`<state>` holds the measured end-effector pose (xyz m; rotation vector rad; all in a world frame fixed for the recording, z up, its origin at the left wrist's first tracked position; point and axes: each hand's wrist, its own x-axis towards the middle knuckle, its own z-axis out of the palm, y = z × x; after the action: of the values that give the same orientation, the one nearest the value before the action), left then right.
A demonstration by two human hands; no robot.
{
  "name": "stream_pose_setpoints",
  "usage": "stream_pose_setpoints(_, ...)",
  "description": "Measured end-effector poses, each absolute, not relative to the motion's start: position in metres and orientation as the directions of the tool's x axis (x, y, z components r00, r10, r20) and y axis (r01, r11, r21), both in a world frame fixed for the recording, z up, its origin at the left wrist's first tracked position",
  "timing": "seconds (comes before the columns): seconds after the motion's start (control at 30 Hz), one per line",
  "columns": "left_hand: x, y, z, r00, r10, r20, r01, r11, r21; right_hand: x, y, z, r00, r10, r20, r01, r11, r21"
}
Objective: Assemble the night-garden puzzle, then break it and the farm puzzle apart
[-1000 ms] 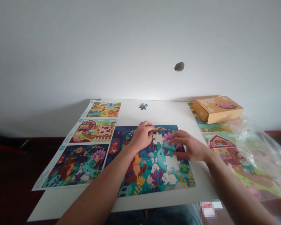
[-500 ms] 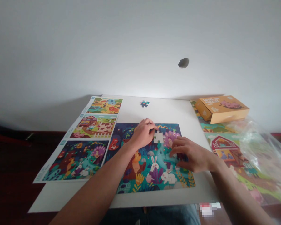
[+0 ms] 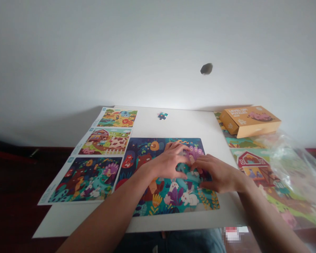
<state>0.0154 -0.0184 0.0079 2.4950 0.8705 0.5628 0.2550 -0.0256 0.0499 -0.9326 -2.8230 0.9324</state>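
A picture sheet (image 3: 100, 142) lies at your left. The puzzle (image 3: 173, 196) fills lower centre, a loose piece (image 3: 162, 116) above it. Your left hand (image 3: 172, 160), fingers spread, has slid rightward over the gap, so you can't tell whether it's filled. Your right hand's (image 3: 216, 172) thumb stands apart from its bent fingers.

Left hand (image 3: 170, 161) and right hand (image 3: 216, 173) side by side over puzzle (image 3: 175, 199), fingers (image 3: 201, 163) bent. Loose piece (image 3: 162, 116) farther back on table (image 3: 188, 123). Picture sheet (image 3: 102, 142) left of puzzle; box (image 3: 252, 118) and clear bag (image 3: 292, 165) at right, on poster (image 3: 254, 167).
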Motion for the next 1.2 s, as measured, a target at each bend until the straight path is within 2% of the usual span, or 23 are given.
stream_pose_setpoints(0.2, 0.018, -0.020, 0.011, 0.706, 0.686, 0.177, 0.518, -0.670, 0.532, 0.254, -0.026, 0.052, -0.798, 0.564, -0.211, 0.579, 0.623, -0.526)
stream_pose_setpoints(0.5, 0.018, -0.020, 0.011, 0.721, 0.672, 0.169, 0.511, -0.681, 0.525, 0.259, -0.022, 0.048, -0.763, 0.610, -0.214, 0.628, 0.622, -0.467)
stream_pose_setpoints(0.8, 0.017, -0.021, 0.011, 0.729, 0.662, 0.173, 0.517, -0.698, 0.495, 0.259, -0.024, 0.052, -0.782, 0.594, -0.190, 0.599, 0.632, -0.491)
stream_pose_setpoints(1.07, 0.016, -0.021, 0.012, 0.725, 0.670, 0.163, 0.512, -0.682, 0.522, 0.269, -0.013, 0.043, -0.660, 0.716, -0.226, 0.731, 0.545, -0.411)
stream_pose_setpoints(1.2, 0.016, -0.021, 0.011, 0.725, 0.670, 0.157, 0.513, -0.679, 0.526, 0.274, -0.015, 0.049, -0.725, 0.643, -0.247, 0.662, 0.551, -0.509)
